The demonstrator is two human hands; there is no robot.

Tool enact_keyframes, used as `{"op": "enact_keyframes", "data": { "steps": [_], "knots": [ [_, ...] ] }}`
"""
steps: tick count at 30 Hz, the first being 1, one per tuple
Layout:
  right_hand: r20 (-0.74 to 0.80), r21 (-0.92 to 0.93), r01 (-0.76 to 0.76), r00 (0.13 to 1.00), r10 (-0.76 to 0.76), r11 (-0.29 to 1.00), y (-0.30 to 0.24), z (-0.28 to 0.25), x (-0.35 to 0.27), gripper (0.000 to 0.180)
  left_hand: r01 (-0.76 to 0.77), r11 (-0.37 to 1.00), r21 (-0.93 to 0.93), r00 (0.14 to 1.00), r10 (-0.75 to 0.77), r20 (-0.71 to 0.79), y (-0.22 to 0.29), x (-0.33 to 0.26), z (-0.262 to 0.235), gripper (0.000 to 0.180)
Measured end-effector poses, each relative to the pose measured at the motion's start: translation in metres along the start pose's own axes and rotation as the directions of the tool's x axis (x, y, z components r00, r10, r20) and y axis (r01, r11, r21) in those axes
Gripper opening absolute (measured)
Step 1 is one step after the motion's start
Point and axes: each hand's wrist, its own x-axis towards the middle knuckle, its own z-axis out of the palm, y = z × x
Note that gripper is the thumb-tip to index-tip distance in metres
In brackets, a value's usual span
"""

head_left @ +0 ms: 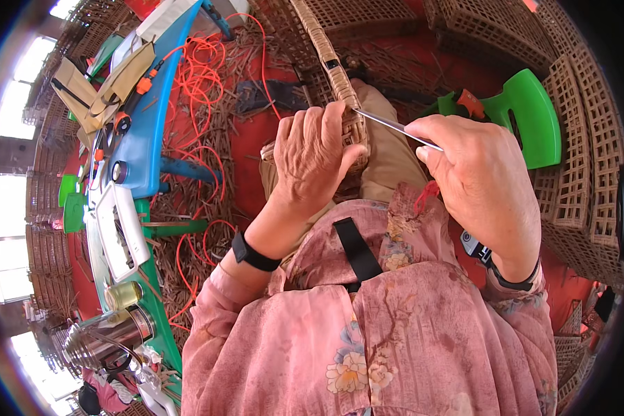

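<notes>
1. Here, the left hand [317, 154] clasps a tan woven wicker frame [340, 83] resting on the lap.
2. The right hand [482, 184] pinches a thin metal rod [395, 128], its tip touching the weave.
3. Orange cord [201, 76] lies left; a green plastic stool [530, 118] stands right.

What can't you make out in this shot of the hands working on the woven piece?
- Head view: the woven frame under the left hand is covered by the fingers, so the grip there is unseen.
- The metal tool handle is hidden inside the right hand.
- The tool tip's contact with the weave is too small to tell.
- The flask at the lower left rim is bent and blurred.
</notes>
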Motion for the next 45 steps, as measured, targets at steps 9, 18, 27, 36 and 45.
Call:
{"op": "enact_keyframes", "data": {
  "steps": [9,18,27,36,45],
  "knots": [
    [-0.014,-0.015,-0.007,1.000,0.007,1.000,-0.001,0.000,-0.001,0.021,0.118,0.963,-0.241,0.990,-0.134,-0.048,0.005,0.007,-0.003,0.041],
    [0.017,-0.027,-0.024,1.000,0.025,0.999,-0.014,-0.015,-0.021,0.020,0.352,0.897,-0.267,0.936,-0.333,0.116,0.008,0.021,-0.013,0.039],
    [-0.139,0.425,-0.202,0.948,0.285,0.882,0.003,-0.006,-0.035,0.020,0.517,0.821,-0.242,0.835,-0.422,0.352,-0.001,0.042,-0.022,0.046],
    [0.031,0.631,-0.367,0.892,0.451,0.683,0.024,0.011,-0.041,0.022,0.553,0.809,-0.199,0.807,-0.462,0.367,-0.005,0.048,-0.021,0.053],
    [-0.039,0.744,-0.429,0.737,0.674,0.512,0.132,0.054,-0.083,0.032,0.113,0.984,-0.137,0.973,-0.082,0.214,0.003,0.013,-0.024,0.052]
  ]
}}
